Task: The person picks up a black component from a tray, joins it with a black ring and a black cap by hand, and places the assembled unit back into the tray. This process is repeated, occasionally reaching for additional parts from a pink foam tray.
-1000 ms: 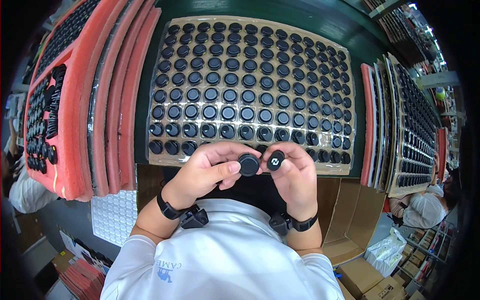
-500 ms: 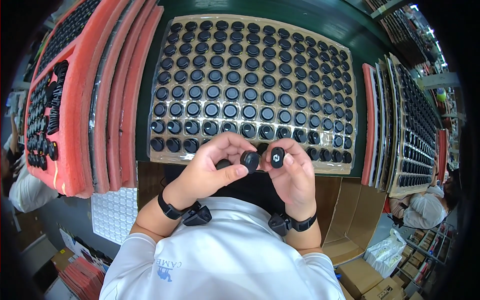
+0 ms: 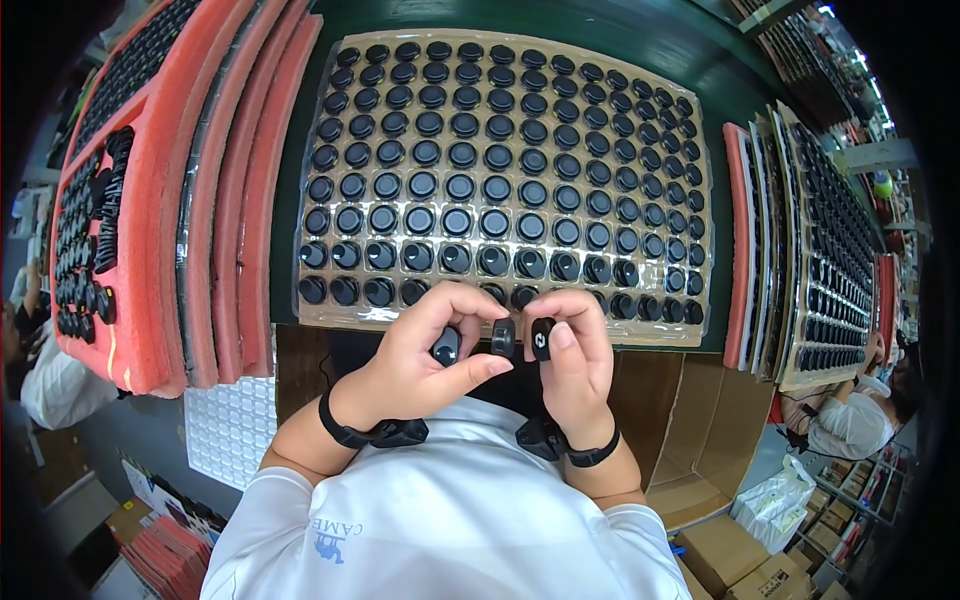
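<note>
My left hand point(image 3: 408, 350) pinches a short round black part point(image 3: 503, 338) between thumb and fingertips, its edge side showing. A second black part point(image 3: 446, 346), oval and glossy, is tucked in the curled fingers of the same hand. Close by on the right, my right hand point(image 3: 578, 365) grips a black oval piece point(image 3: 541, 339) with a white mark, thumb against its side. A small gap separates the two pinched parts. Just beyond both hands lies a clear plastic tray point(image 3: 335, 317) holding rows of similar round black parts.
Stacked pink foam trays point(image 3: 150, 300) with black parts rise at the left. More loaded trays point(image 3: 790, 250) stand at the right. An open cardboard box point(image 3: 700, 430) sits below the table edge at right. Other people are at both sides.
The round part in my left hand has turned from face-on to edge-on. Both hands have shifted a little left, and the oval part in the left fingers shows more.
</note>
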{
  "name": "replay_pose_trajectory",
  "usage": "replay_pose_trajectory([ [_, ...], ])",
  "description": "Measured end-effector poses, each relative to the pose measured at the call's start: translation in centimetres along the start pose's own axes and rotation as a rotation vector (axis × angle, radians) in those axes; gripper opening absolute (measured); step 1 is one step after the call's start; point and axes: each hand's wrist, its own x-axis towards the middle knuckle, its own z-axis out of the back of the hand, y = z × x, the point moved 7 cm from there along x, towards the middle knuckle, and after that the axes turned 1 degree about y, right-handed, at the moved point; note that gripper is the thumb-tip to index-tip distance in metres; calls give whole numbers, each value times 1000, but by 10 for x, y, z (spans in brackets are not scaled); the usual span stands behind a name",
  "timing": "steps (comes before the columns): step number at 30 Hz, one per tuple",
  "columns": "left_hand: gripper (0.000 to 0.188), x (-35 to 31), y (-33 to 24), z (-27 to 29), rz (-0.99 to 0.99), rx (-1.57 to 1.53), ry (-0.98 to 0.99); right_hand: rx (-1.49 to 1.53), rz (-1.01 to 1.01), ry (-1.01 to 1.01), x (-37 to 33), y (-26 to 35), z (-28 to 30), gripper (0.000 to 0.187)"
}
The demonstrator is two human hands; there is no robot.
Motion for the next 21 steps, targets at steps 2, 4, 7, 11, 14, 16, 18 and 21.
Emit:
replay_pose_trajectory([
  [2,40,1,-5,-1,-55,141,5,35,22,-22,0,2,2,23],
  [4,40,0,-3,-2,-44,82,-4,-23,21,45,-1,3,-3,23],
  [7,39,0,-1,-1,-24,-33,-22,-11,42,86,0,3,-1,23],
  [11,40,2,-10,-2,-129,150,-16,64,52,65,2,5,-2,24],
  [14,40,1,-6,-2,-101,79,5,49,-15,-5,3,4,-3,24],
  [16,40,2,-8,-3,-108,96,8,-67,28,40,2,3,-1,26],
  [18,39,3,-11,-3,-124,132,16,-126,49,62,1,4,-1,27],
  [21,39,1,-3,0,-91,-53,0,227,-114,-50,0,-7,4,39],
])
